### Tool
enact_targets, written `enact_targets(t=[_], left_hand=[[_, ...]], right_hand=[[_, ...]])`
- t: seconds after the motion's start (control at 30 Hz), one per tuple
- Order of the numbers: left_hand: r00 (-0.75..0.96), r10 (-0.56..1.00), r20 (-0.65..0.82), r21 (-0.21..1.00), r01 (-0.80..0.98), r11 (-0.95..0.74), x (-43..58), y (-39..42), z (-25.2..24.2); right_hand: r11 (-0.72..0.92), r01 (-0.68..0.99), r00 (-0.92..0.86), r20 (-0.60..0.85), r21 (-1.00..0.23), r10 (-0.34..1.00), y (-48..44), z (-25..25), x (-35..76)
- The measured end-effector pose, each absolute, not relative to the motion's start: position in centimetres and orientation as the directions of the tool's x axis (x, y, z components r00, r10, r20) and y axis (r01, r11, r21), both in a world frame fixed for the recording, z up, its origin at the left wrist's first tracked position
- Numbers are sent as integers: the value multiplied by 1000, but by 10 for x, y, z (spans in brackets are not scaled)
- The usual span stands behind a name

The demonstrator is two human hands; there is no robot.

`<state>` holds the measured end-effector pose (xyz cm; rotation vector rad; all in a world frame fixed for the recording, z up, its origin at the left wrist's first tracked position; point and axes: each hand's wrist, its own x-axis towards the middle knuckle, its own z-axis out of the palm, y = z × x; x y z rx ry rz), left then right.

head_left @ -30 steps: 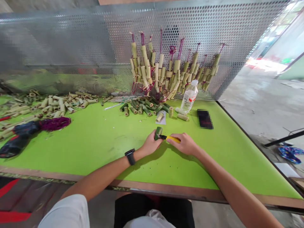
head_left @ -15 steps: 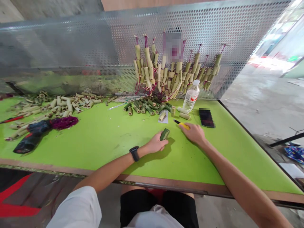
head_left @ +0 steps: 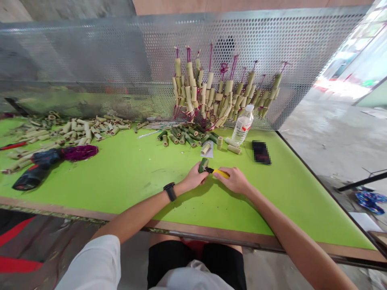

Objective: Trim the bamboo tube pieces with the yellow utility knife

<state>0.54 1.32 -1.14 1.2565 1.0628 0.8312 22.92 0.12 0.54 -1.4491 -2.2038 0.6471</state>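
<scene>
My left hand [head_left: 195,177] is closed round a short green bamboo piece [head_left: 203,164], held up at a tilt above the green tabletop [head_left: 130,181]. In my right hand [head_left: 234,180] is a yellow utility knife [head_left: 221,173]. Its dark front end points left and meets the side of the bamboo piece; whether the blade touches the skin is too small to tell. Just beyond my hands, a pale cut bamboo piece [head_left: 206,149] rests on a small white card. Behind it is a pile of green bamboo pieces [head_left: 190,137].
A water bottle [head_left: 242,125] and a dark phone [head_left: 261,152] stand and lie to the right. On the left are a power drill [head_left: 39,167], purple string [head_left: 81,152] and many pale bamboo pieces [head_left: 80,131]. Strung bamboo [head_left: 193,90] hangs on the perforated metal panel [head_left: 121,52].
My right hand has brought the knife left and slightly down, up to the bamboo piece. My left hand has shifted a little left and turned the piece more upright.
</scene>
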Motion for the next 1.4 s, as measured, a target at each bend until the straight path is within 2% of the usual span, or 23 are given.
enact_targets(t=[0.2,0.33,0.4,0.5,0.57,0.63,0.8,0.9,1.33,1.4], left_hand=[[284,951,-121,985,151,80,10,10,-6],[217,976,0,972,230,-51,8,10,-4],[238,971,34,959,266,-99,6,6,-2],[347,938,10,962,253,-104,5,1,-1],[371,929,-15,970,232,-77,5,1,-2],[344,938,-48,977,210,-27,6,4,-5],[358,931,-73,994,99,40,6,10,-7],[371,927,-50,997,67,27,5,8,-3],[363,928,-84,994,98,52,1,9,-2],[351,931,-100,990,128,58,0,3,1]], right_hand=[[346,736,-344,118,-582,931,-2,6,227],[334,744,-325,124,-579,938,1,7,226],[270,764,-229,145,-587,963,8,11,233],[92,797,76,250,-597,965,19,19,253],[103,790,149,352,-605,924,22,24,265],[160,769,82,343,-620,936,20,25,268],[316,750,-253,189,-581,949,4,17,245],[363,742,-337,154,-564,929,-1,13,234],[312,784,-252,185,-536,950,-5,14,224],[253,809,-182,182,-531,966,0,16,229]])
